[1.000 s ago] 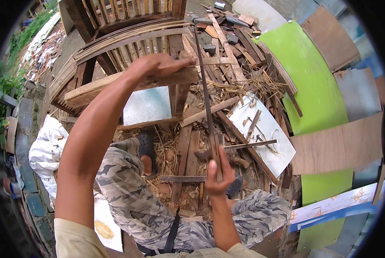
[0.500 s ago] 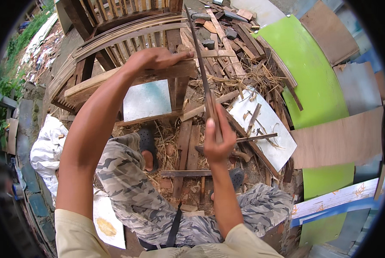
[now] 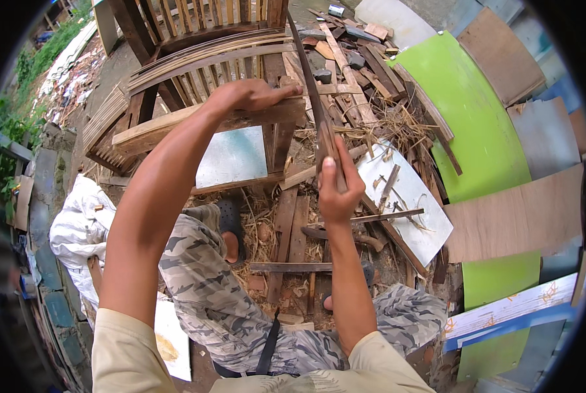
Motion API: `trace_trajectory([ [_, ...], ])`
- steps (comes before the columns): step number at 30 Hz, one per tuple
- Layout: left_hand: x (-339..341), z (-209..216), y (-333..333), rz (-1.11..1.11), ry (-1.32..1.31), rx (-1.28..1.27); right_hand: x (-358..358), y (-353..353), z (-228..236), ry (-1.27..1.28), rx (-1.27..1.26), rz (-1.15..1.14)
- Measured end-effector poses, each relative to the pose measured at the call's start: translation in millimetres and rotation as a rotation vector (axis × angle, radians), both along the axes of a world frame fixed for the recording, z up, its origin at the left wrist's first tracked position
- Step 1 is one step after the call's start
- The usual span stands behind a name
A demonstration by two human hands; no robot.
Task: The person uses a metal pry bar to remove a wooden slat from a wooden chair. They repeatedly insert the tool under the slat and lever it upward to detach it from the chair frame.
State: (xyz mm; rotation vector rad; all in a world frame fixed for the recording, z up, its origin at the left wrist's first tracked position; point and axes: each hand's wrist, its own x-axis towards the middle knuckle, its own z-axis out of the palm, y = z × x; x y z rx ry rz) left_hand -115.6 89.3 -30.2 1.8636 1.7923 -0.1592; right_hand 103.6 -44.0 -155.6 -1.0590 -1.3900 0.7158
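Currently mid-stroke, by the look of it: right hand (image 3: 337, 190) is closed around the near end of a long thin dark blade-like strip (image 3: 308, 72) — saw or slat, cannot tell which — running up and away past the end of a rough wooden plank (image 3: 195, 128). Left hand (image 3: 247, 95) lies palm-down on that plank, fingers flattened and curled over its far edge, pinning it on the slatted wooden frame (image 3: 175, 59). My read: a cut or trim at the plank's right end; next move needs steady downward pressure from the left and a straight pull along the strip. Containers — only a small metal can (image 3: 335, 10) at the top edge, contents not visible. Offcuts and straw (image 3: 384, 121) litter the ground.
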Motion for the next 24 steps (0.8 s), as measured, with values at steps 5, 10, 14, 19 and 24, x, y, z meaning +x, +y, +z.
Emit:
trace_trajectory([
  [5, -20, -22, 0, 0.102, -0.031, 0.091, 28, -103, -51, -0.2, 0.065, -0.028],
  [10, -14, -12, 0, 0.109, -0.025, 0.073, 30, -98, -16, -0.158, 0.004, -0.003],
  [14, -10, -10, 7, 0.071, 0.042, 0.035, -12, 6, 12, -0.176, 0.146, -0.037],
  [19, -10, -5, -2, 0.11, -0.008, 0.0, 43, -124, -69, -0.168, 0.097, -0.032],
  [24, -15, -16, 7, 0.111, -0.026, 0.059, 40, -128, -63, -0.249, 0.101, 0.049],
])
